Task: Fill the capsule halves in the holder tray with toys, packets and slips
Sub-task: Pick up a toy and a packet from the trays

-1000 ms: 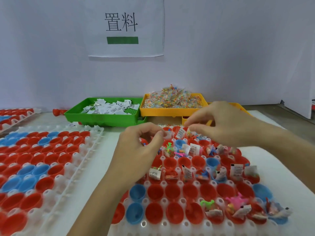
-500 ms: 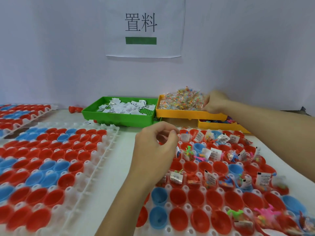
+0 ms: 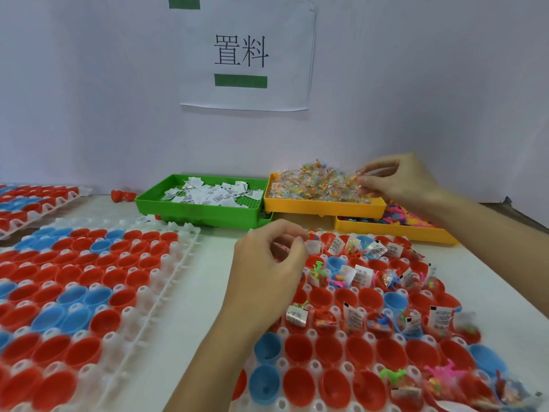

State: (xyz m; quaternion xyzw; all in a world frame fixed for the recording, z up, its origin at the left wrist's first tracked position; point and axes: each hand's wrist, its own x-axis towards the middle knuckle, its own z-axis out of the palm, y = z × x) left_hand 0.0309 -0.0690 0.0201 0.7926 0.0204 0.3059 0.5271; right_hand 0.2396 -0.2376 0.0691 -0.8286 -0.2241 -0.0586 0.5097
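Observation:
The white holder tray (image 3: 312,333) lies front right with red and blue capsule halves. Its far rows hold slips, clear packets and small toys; the near rows are mostly bare cups. My left hand (image 3: 267,272) hovers over the tray's left far corner, fingers curled round something small and colourful that is mostly hidden. My right hand (image 3: 398,182) reaches to the yellow tray (image 3: 320,206) of clear packets (image 3: 315,182) and pinches packets at the pile's right side.
A green tray (image 3: 205,220) of white slips sits left of the yellow one. A second yellow tray (image 3: 395,231) of colourful toys lies under my right forearm. Another holder tray (image 3: 181,257) of capsule halves fills the left, a third (image 3: 44,209) far left. The wall stands close behind.
My right hand left the holder tray, went back to the packet tray and now pinches packets there. My left hand stayed over the holder tray. The view shifted left.

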